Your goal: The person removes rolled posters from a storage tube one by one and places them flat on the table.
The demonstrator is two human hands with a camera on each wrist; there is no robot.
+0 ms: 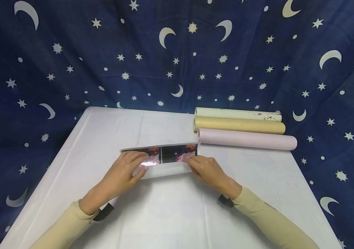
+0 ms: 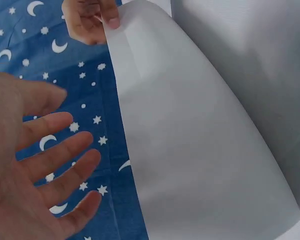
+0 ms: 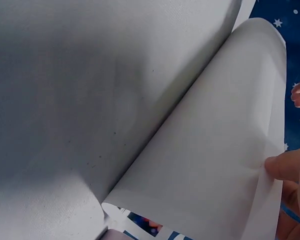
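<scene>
A curled printed sheet [image 1: 173, 157] stands above the table in the head view, showing dark glossy pictures with pink and orange parts and a white margin. Its plain white back [image 2: 180, 115] fills much of the left wrist view. My right hand [image 1: 211, 173] pinches the sheet's near edge toward the right end; in the right wrist view the thumb [image 3: 277, 167] presses the white side, with fingers behind. At the left end is my left hand [image 1: 120, 173]. The left wrist view shows its fingers [image 2: 75, 180] spread and apart from the sheet.
Three rolls lie side by side at the back right of the white-covered table [image 1: 164, 214]: a floral white roll [image 1: 236, 113], a yellow roll [image 1: 239, 125] and a pink roll [image 1: 246, 139]. The pink one is close to the sheet's right end. A blue moon-and-star cloth [image 1: 145, 69] hangs behind.
</scene>
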